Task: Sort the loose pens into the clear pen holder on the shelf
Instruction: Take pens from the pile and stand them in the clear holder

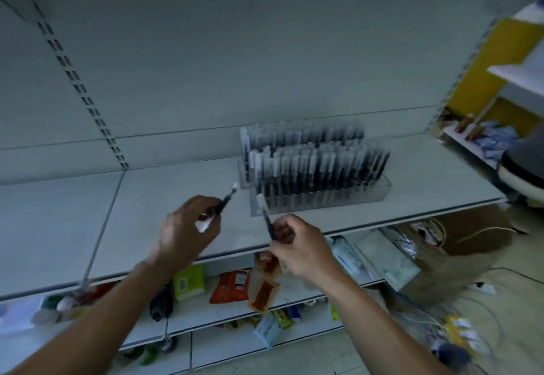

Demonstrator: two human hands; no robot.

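My left hand [188,224] is curled into a loose fist round a black pen [225,202]. The slim, smooth barrel sticks up and to the right out of my fingers and ends in a whitish tip. Something short and white also shows low in that fist; I cannot tell whether it is another pen. My right hand [297,245] is closed too, thumb and fingers pinching a second pen [266,218] near its lower end. It is dark and thin with a pale cap, and it leans up and left, its top just in front of the pen holder's near corner. The two hands are near each other but apart, both in the air over the front part of the shelf [147,212], which is flat, pale grey painted metal.

The pen holder [374,193] stands on that shelf, right of centre and just beyond my right hand. It is clear, hard plastic, low and long, stepped in tiers. It is packed with standing pens [309,168] in tight rows — dark barrels, pale clips, all tilted back a little, blurred.

Behind it rises the plain grey back panel [265,65] with a slotted upright. Under my arms, the lower shelf [206,312] carries soft crinkly packets — an orange packet [232,286] and a green packet [190,282] among them.
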